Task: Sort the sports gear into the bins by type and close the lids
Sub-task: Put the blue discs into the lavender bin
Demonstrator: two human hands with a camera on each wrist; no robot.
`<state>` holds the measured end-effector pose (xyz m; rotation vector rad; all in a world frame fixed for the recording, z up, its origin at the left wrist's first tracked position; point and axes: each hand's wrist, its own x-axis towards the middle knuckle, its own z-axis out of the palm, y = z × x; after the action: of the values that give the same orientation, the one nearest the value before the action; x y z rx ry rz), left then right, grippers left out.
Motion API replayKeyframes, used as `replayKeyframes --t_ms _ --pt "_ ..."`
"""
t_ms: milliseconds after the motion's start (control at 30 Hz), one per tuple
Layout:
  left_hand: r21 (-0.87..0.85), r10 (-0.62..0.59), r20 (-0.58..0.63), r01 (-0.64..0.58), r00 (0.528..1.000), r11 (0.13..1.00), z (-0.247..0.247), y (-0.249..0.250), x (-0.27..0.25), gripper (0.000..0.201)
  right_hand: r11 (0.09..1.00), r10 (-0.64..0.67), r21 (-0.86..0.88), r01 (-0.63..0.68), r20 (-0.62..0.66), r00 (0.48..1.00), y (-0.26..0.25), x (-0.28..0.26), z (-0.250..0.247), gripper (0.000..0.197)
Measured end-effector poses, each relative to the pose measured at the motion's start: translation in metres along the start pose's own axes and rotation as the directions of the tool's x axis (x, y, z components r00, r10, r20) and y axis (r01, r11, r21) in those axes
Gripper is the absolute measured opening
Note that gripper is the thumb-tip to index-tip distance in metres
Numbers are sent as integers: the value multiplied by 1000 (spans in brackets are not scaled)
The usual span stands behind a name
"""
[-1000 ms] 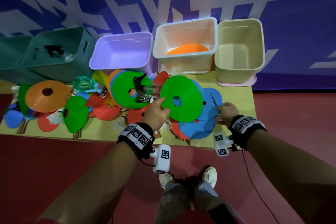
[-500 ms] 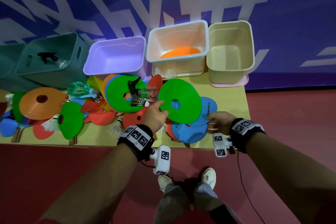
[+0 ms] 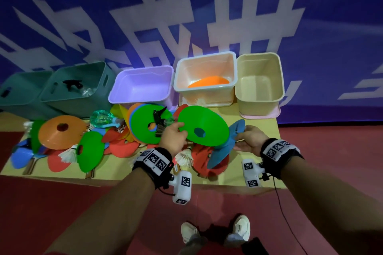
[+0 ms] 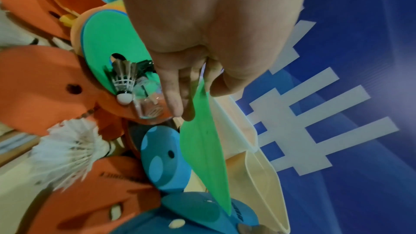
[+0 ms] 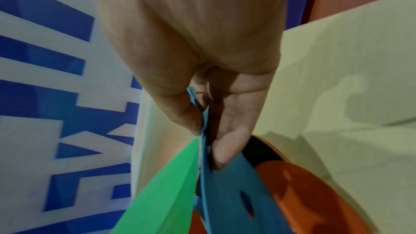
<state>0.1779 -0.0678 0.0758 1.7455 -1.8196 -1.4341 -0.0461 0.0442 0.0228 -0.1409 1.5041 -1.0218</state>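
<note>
Nearest, at about 6 o'clock in the head view, the left hand (image 3: 173,137) has its grip clamped on the left rim of a green disc cone (image 3: 204,126), thumb on top and fingers beneath, as the left wrist view shows. At 4 o'clock the right hand (image 3: 249,137) pinches the edge of a blue paddle (image 3: 237,128) between thumb and fingers, and that paddle lies just under the green cone's right side.

The two things overlap, so lifting both together could drag one against the other and twist a pinch loose. A thin rim held at one edge only will probably droop or slip. White shuttlecocks (image 3: 184,157) and red paddles (image 3: 207,163) lie right below the hands on the desk (image 3: 234,170); a swing of either item could sweep them over the near edge onto the floor.

Farther, at 12 o'clock, the pale pink bin (image 3: 205,79) already holds an orange cone (image 3: 209,82), so the green one likely belongs there. The cream bin (image 3: 260,83) at 1 o'clock and the purple bin (image 3: 143,85) at 11 o'clock stand close beside it, so a hasty drop could land in the wrong one.
</note>
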Motion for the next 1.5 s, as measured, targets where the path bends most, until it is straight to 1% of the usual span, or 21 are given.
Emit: replayKeyframes --t_ms 67,133,200,300,367,500,633,767,833,967,1100,1200,1300,1367,1400,1500 --pt "-41 27 -14 -28 1000 999 -6 15 0 46 998 -56 -40 56 -2 998 -18 -10 0 37" --pt "-75 57 -31 -59 998 995 -13 30 1 45 990 -119 -74 119 1 993 -40 -23 0 34" --pt "-95 105 -36 -108 994 990 -20 44 0 44 982 -176 -72 176 6 984 -61 -36 0 29" --pt "-39 165 -78 -169 983 985 -31 61 3 29 966 -253 -49 253 -4 967 -88 -52 1 22" --pt "-42 206 -83 -210 975 977 -40 73 8 23 952 -307 -14 307 -19 952 -105 -62 3 19" --pt "-76 275 -85 -281 958 957 -50 88 26 14 931 -364 10 364 -8 931 -126 -72 7 19" --pt "-91 346 -107 -356 932 930 -56 106 48 9 905 -417 54 421 -74 906 -144 -72 14 23" --pt "-40 383 -69 -386 921 922 -59 112 84 13 871 -476 57 488 -148 867 -157 -74 24 16" --pt "-9 384 -35 -385 922 923 -60 116 101 10 855 -498 57 516 -190 846 -163 -76 29 15" --pt "21 362 75 -364 929 931 -60 121 146 9 835 -507 48 549 -319 800 -170 -70 38 15" --pt "28 275 173 -284 946 958 -47 116 185 14 838 -464 70 541 -431 774 -168 -62 43 17" --pt "31 172 258 -186 951 982 -34 111 205 9 845 -427 87 527 -481 765 -162 -59 46 18" --pt "6 116 317 -125 941 992 -23 107 217 16 856 -397 83 510 -527 752 -156 -58 49 19" --pt "26 86 352 -101 932 995 -17 106 219 14 862 -383 83 500 -541 749 -153 -57 51 21" --pt "45 71 368 -94 927 995 -17 106 218 13 864 -380 83 497 -541 750 -152 -57 51 22" --pt "54 60 417 -91 907 994 -15 106 214 18 869 -371 88 486 -534 760 -150 -55 53 23"
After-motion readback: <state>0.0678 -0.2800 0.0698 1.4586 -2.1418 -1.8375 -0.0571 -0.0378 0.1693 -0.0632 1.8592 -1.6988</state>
